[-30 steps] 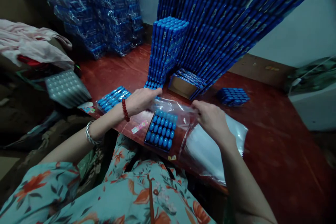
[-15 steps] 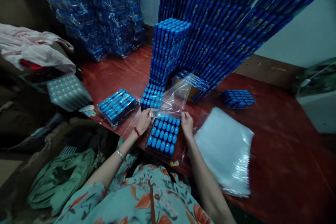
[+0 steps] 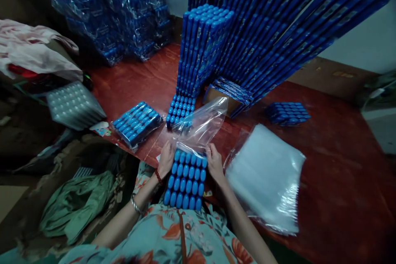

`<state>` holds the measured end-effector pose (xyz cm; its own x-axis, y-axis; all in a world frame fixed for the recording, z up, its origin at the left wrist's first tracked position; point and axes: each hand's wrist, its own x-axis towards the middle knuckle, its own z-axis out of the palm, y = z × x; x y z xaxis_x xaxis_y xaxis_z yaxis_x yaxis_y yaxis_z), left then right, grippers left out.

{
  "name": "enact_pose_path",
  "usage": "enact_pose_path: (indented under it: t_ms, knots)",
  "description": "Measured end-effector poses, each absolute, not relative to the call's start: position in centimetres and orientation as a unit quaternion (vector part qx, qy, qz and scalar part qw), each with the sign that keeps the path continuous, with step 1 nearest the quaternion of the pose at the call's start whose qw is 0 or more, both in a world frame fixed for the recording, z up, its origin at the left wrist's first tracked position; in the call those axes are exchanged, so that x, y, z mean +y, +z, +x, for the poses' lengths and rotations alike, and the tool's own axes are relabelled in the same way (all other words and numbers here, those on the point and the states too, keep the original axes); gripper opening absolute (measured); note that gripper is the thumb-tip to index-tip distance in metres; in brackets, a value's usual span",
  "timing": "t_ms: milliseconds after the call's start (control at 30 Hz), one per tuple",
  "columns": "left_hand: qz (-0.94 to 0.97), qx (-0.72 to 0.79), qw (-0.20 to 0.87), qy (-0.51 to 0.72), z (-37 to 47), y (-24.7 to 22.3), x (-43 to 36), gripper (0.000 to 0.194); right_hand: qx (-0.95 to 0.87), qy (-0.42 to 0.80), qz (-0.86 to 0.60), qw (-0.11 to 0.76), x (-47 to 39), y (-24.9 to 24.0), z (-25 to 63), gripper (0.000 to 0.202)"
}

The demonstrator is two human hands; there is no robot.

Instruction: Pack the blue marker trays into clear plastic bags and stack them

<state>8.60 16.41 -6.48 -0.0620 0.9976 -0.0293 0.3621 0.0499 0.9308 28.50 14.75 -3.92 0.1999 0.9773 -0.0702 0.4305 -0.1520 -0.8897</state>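
Note:
A block of blue packs with rounded bumps (image 3: pixel 186 179) lies close against my body at the table's front edge. Over its far edge reaches the mouth of a clear plastic bag (image 3: pixel 202 126), whose loose end rises away from me. My left hand (image 3: pixel 166 157) is closed on the bag's left edge, beside the block's far left corner. On the other side my right hand (image 3: pixel 214 160) pinches the bag's right edge with thumb and fingers. Just beyond the bag sits another low stack of blue packs (image 3: pixel 181 107).
A bagged block of blue packs (image 3: pixel 137 123) rests to the left. At right lies a pile of clear bags (image 3: pixel 266 177), with a small blue stack (image 3: pixel 287 113) behind it. Tall blue stacks (image 3: pixel 204 45) and an open carton (image 3: pixel 221 101) stand at the back of the red table (image 3: pixel 136 76).
The block has come nearer to my body, and both hands have moved toward me with the bag's mouth. The bag now stretches longer and stands up more.

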Motion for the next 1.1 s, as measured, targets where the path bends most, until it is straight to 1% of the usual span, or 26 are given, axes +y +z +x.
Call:
enact_pose_path:
  t_ms: [167, 233, 300, 467, 567, 700, 900, 1000, 1100]
  knots:
    - [0.532, 0.625, 0.397, 0.412, 8.4, -5.8, 17.4, 0.030, -0.438, 0.418, -0.678, 0.416, 15.6, -5.0, 29.0, 0.033]
    - [0.518, 0.635, 0.398, 0.412, 8.3, -5.8, 17.8, 0.030, -0.421, 0.439, -0.680, 0.410, 15.3, -5.8, 29.1, 0.033]
    - [0.507, 0.645, 0.399, 0.411, 8.1, -5.9, 17.9, 0.026, -0.410, 0.449, -0.683, 0.405, 14.9, -6.4, 29.1, 0.031]
    - [0.479, 0.671, 0.392, 0.408, 8.7, -6.4, 18.2, 0.015, -0.406, 0.427, -0.697, 0.409, 14.6, -7.0, 28.8, 0.027]
    - [0.469, 0.678, 0.398, 0.402, 9.4, -6.7, 18.1, 0.014, -0.412, 0.387, -0.709, 0.421, 15.0, -7.1, 28.7, 0.024]
    - [0.483, 0.675, 0.407, 0.381, 9.3, -6.4, 17.3, 0.011, -0.413, 0.357, -0.727, 0.416, 14.3, -7.2, 28.7, 0.026]
    - [0.569, 0.621, 0.431, 0.324, 7.9, -4.4, 15.6, 0.006, -0.438, 0.396, -0.701, 0.400, 12.0, -6.1, 29.1, 0.030]
    - [0.595, 0.619, 0.412, 0.304, 8.0, -4.0, 14.9, 0.007, -0.424, 0.399, -0.712, 0.392, 11.5, -5.9, 29.4, 0.033]
    - [0.621, 0.644, 0.357, 0.269, 8.2, -4.7, 14.8, 0.018, -0.433, 0.404, -0.719, 0.364, 11.6, -6.4, 29.7, 0.037]
